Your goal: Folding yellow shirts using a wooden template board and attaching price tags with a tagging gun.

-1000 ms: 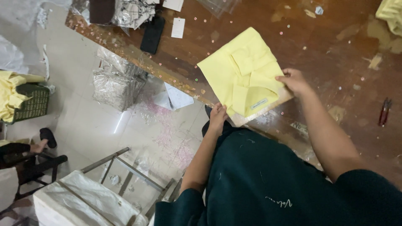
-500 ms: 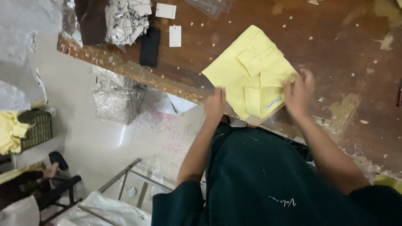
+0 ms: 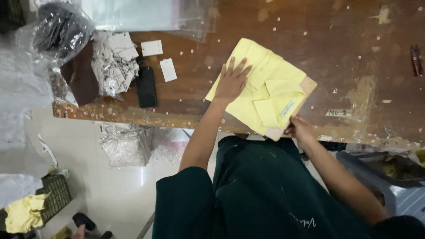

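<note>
A folded pale yellow shirt [image 3: 265, 88] lies on a tan cardboard sheet [image 3: 308, 84] at the near edge of the brown wooden table [image 3: 354, 53]. My left hand [image 3: 231, 82] rests flat on the shirt's left side, fingers spread. My right hand [image 3: 299, 129] pinches the near corner of the cardboard and shirt at the table's edge. A small pale label [image 3: 287, 108] shows on the shirt's collar.
A black phone [image 3: 146, 87], two white tags [image 3: 168, 70], a heap of paper tags [image 3: 113, 66] and clear plastic bags [image 3: 133, 13] lie at the table's left. A dark tool [image 3: 415, 57] lies far right. Below are crumpled plastic [image 3: 126, 144] and a yellow cloth in a basket [image 3: 26, 212].
My left hand has moved from the shirt's near edge up onto its left side. My right hand has dropped from the right edge to the near corner. The view has shifted left.
</note>
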